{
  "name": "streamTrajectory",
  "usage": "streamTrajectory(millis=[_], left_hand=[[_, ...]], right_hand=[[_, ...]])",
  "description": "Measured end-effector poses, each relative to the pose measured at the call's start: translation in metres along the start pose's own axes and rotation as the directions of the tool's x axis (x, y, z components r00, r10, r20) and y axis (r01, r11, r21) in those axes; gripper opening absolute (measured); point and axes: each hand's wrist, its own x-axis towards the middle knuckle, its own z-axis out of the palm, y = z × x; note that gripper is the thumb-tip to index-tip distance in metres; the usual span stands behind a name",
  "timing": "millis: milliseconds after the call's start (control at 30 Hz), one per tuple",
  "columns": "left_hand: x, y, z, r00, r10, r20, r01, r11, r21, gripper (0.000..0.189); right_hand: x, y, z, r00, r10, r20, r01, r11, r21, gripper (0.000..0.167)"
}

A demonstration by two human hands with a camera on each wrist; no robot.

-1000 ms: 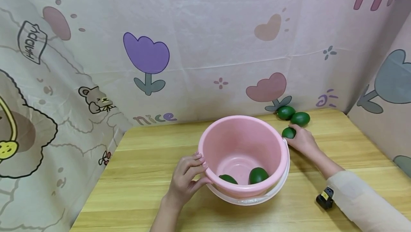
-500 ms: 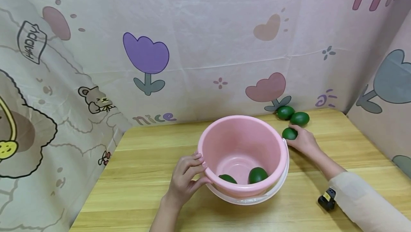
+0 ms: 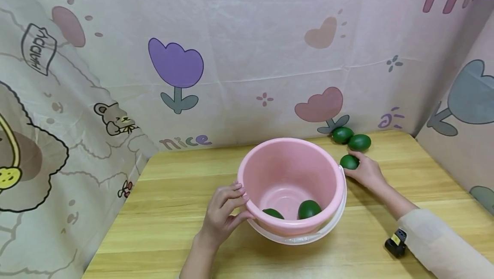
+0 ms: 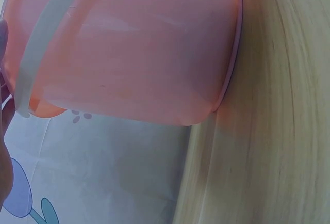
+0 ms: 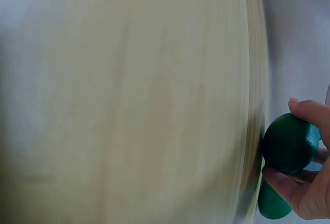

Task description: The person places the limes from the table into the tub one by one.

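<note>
A pink bucket [image 3: 278, 176] with a white handle [image 3: 301, 239] stands on the table, its mouth tipped toward me in the head view. My left hand [image 3: 224, 212] grips its rim on the left side; in the left wrist view the bucket wall [image 4: 139, 53] fills much of the picture. Two dark green oval fruits lie inside, one fruit [image 3: 309, 209] in plain sight and another fruit [image 3: 273, 213] partly hidden by the near rim. Just right of the bucket, my right hand [image 3: 366, 171] pinches a smooth green fruit [image 5: 290, 142] between thumb and fingers.
Two more green fruits, one [image 3: 342, 135] by the back cloth and one [image 3: 359, 142] beside it, lie beyond my right hand. A printed cloth [image 3: 239, 56] hangs behind the wooden table [image 3: 166, 210]. A small black device [image 3: 396, 243] shows at the right sleeve.
The right hand and the fruit in it have shifted very slightly right and toward me. The left hand stays on the bucket's rim.
</note>
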Motion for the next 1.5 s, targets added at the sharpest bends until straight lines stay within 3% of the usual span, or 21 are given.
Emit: streamTrajectory(millis=[700,1500], left_hand=[[0.001,0.000,-0.001,1.000,0.004,0.005,-0.004,1.000,0.004,0.040],[0.002,0.002,-0.001,1.000,-0.002,0.004,0.002,1.000,0.009,0.040]], right_hand=[[-0.014,0.000,-0.004,0.999,-0.017,0.030,0.016,0.999,0.036,0.065],[-0.022,-0.010,-0.031,0.999,-0.019,0.026,0.017,0.997,0.071,0.071]])
